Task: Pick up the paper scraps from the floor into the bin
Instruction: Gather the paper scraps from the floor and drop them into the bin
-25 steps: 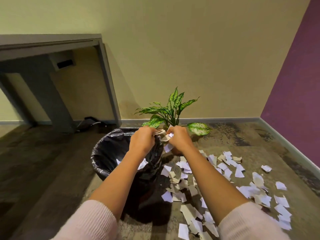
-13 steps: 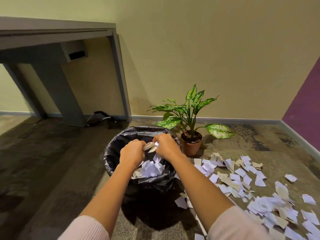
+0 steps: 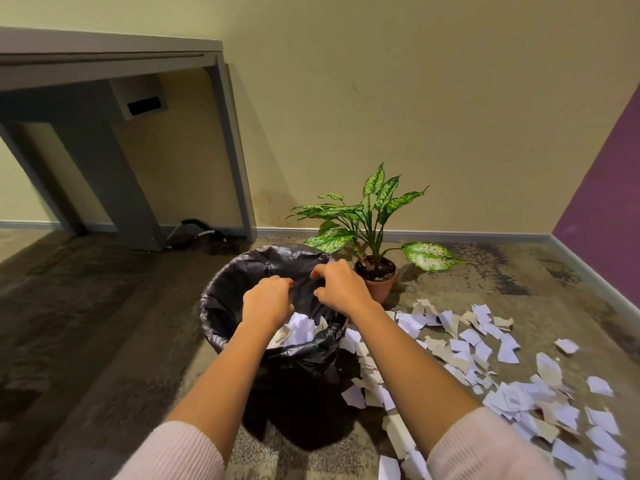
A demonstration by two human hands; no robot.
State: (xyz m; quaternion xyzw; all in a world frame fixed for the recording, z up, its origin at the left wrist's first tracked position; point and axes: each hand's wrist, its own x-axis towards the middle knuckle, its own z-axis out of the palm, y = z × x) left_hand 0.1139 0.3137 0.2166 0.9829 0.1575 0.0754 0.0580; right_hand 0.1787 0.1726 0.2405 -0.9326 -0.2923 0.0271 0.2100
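Scraps (image 3: 299,329) now inside crinkled black bin (image 3: 239,282)

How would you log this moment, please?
left hand over bin | right hand over bin, no paper seen | many scraps on floor

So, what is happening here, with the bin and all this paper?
A person is clearing torn paper off the floor. The left hand and the right hand are both over the black-lined bin, fingers curled, with no paper visible in them. Some scraps lie inside the bin. Many loose pieces cover the carpet to its right, near a potted plant.
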